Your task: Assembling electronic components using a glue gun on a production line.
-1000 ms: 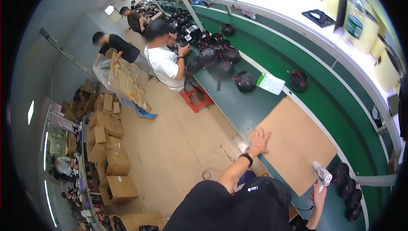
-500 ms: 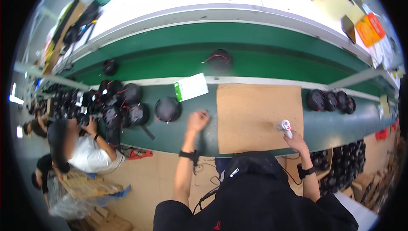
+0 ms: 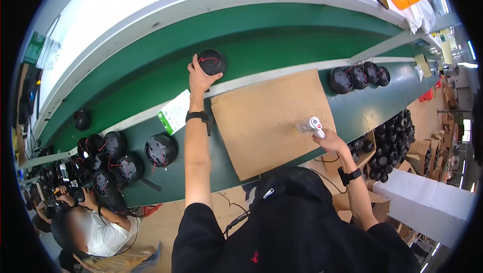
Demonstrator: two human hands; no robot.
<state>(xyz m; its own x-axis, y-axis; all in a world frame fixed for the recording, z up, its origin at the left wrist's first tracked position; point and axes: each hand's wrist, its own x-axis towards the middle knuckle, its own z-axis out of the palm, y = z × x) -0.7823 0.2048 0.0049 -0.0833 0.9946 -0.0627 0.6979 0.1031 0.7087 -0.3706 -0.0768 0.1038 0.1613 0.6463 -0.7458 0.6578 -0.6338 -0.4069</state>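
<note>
My left hand (image 3: 201, 76) is stretched out over the green conveyor belt (image 3: 271, 29), its fingers and thumb curved around the near left side of a round black housing (image 3: 213, 62) with a red wire. The housing appears to rest on the belt. My right hand (image 3: 330, 141) grips the handle of a white pistol-shaped tool (image 3: 315, 124). That tool is held above the right part of a brown cardboard sheet (image 3: 266, 117) on the green worktable; its front end points left. A white and green paper (image 3: 174, 112) lies left of the cardboard, beside my left forearm.
Another round black housing (image 3: 161, 151) sits left on the table, near a cluster of similar ones (image 3: 113, 145). Several more housings (image 3: 341, 80) stand in a row at right. A person in a white shirt (image 3: 108, 233) works at far left. A white shelf (image 3: 201, 9) runs above the belt.
My left hand has gone from above the table forward to the housing on the belt and now grasps it. My right hand still holds the white tool. The whole view has turned.
</note>
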